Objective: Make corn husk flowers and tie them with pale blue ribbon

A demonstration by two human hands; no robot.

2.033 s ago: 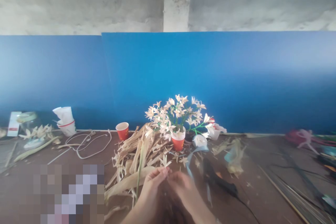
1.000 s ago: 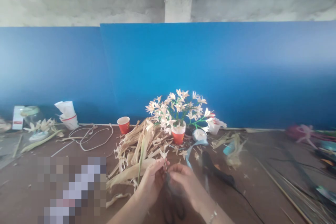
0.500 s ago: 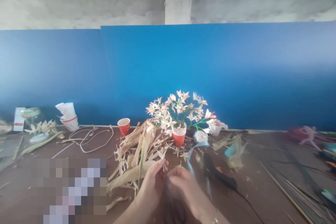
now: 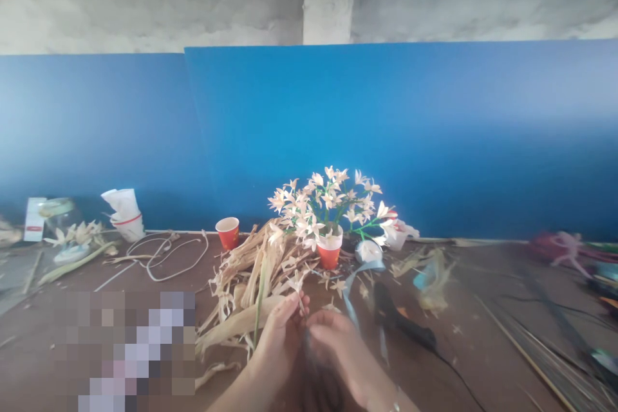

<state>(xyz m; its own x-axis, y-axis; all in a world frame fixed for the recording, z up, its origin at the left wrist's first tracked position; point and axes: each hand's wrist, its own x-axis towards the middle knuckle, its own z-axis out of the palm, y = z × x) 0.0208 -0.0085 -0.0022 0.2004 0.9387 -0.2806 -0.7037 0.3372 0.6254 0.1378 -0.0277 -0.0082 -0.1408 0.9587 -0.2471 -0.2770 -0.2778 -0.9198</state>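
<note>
Between thumb and fingertips, my left hand (image 4: 281, 329) pinches the base of a small cream flower (image 4: 295, 282), whose petals point up and away from me. My right hand (image 4: 333, 335) is closed close beside it, fingers curled near the flower's lower end; whatever lies in those fingers is hidden. Just past my hands lies a heap of dry corn husks (image 4: 255, 264). Behind them, a red and white paper cup (image 4: 329, 253) holds a bunch of similar cream flowers (image 4: 333, 198) on green stems. Several loose flower pieces (image 4: 338, 286) lie on the brown table.
A black corded tool (image 4: 403, 318), possibly a glue gun, lies right of my hands near a pale blue ribbon (image 4: 351, 296). Another red cup (image 4: 227, 233) and a white cable (image 4: 164, 261) are at the back left. Thin sticks (image 4: 535, 360) lie far right. A blue panel (image 4: 338, 116) stands behind.
The flower in my left hand has turned slightly. Both hands otherwise stay almost in the same place.
</note>
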